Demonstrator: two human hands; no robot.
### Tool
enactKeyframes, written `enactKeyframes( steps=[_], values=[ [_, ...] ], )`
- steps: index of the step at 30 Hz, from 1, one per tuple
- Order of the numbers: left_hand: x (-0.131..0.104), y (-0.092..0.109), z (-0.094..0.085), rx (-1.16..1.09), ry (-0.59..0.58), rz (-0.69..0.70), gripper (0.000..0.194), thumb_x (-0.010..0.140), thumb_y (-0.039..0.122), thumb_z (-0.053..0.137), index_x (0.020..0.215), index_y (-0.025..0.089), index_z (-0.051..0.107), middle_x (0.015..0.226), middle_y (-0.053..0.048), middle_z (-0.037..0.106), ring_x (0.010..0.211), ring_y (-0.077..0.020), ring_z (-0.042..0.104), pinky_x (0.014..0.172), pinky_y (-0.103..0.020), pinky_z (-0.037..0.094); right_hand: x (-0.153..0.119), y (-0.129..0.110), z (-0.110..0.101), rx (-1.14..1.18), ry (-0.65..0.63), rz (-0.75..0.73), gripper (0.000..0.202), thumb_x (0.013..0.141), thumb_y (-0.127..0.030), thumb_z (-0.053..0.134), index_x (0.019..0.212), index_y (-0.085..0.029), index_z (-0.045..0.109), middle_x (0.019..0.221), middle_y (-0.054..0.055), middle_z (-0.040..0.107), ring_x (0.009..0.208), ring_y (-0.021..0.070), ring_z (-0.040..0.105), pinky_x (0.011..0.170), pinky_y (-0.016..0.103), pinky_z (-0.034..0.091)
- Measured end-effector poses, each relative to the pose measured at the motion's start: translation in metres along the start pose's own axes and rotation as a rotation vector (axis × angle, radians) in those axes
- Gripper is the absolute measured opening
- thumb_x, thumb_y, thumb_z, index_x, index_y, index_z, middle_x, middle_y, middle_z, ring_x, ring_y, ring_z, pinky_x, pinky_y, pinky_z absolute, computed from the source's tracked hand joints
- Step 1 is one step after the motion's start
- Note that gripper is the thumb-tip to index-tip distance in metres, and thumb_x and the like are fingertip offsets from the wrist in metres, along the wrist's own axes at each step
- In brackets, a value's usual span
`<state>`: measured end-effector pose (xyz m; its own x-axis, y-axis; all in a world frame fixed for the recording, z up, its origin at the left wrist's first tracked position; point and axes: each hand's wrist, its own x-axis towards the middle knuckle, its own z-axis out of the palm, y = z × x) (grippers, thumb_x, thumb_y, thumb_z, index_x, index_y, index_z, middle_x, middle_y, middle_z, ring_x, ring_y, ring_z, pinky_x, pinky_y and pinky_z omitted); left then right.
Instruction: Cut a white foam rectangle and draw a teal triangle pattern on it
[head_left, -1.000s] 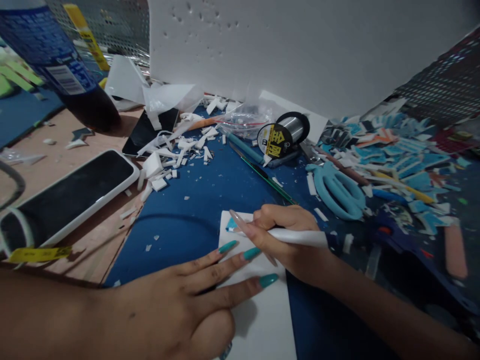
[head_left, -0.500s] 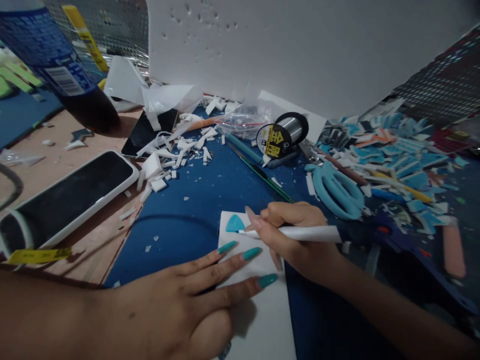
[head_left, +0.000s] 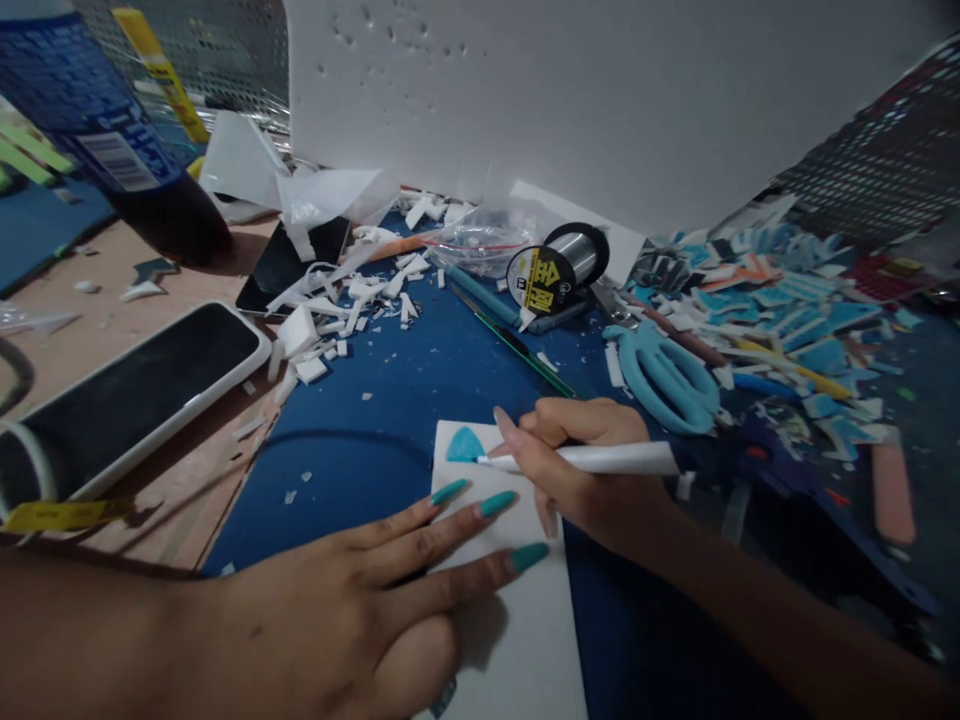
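The left hand (head_left: 337, 620) lies flat and open on the white sheet (head_left: 517, 620) at the bottom middle. The right hand (head_left: 592, 465) grips a white pen (head_left: 592, 459), its tip by a small blue shape (head_left: 465, 446).

White pen (head_left: 600, 459) held nearly flat, tip set beside teal shape (head_left: 465, 445) on flat-lying white sheet (head_left: 517, 620).
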<state>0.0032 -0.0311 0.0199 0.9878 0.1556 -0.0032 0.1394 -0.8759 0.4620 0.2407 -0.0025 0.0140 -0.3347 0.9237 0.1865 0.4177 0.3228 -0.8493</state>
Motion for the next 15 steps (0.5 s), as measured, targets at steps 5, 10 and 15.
enactKeyframes(
  steps=[5, 10, 15],
  values=[
    [-0.004, 0.003, -0.001, -0.014, -0.01, -0.022, 0.038, 0.107, 0.042, 0.054, 0.124, 0.011, 0.069, 0.168, -0.012, 0.027, 0.16, -0.0313, 0.018, 0.131, -0.042, 0.02, -0.001, 0.001, 0.002, -0.022, 0.001, -0.022, 0.045, 0.088, -0.017, 0.057, 0.054, -0.024, 0.027, 0.045, -0.006, 0.036, 0.041, 0.0093, 0.034, 0.043, 0.027, 0.028],
    [-0.005, 0.005, 0.001, -0.031, 0.062, -0.011, 0.032, 0.11, 0.031, 0.052, 0.122, 0.009, 0.07, 0.165, -0.013, 0.036, 0.157, -0.0311, 0.024, 0.13, -0.04, 0.021, -0.003, 0.011, 0.003, 0.034, 0.173, 0.008, 0.048, 0.093, -0.02, 0.063, 0.052, -0.023, 0.037, 0.045, -0.005, 0.043, 0.041, 0.0101, 0.042, 0.045, 0.028, 0.033],
    [-0.005, 0.005, -0.001, -0.032, 0.046, -0.022, 0.033, 0.111, 0.034, 0.05, 0.121, 0.01, 0.071, 0.166, -0.012, 0.032, 0.158, -0.0306, 0.021, 0.131, -0.04, 0.019, -0.002, 0.015, 0.003, 0.07, 0.082, -0.004, 0.044, 0.092, -0.025, 0.066, 0.054, -0.023, 0.043, 0.047, -0.005, 0.046, 0.041, 0.0098, 0.042, 0.044, 0.027, 0.034]
  ],
)
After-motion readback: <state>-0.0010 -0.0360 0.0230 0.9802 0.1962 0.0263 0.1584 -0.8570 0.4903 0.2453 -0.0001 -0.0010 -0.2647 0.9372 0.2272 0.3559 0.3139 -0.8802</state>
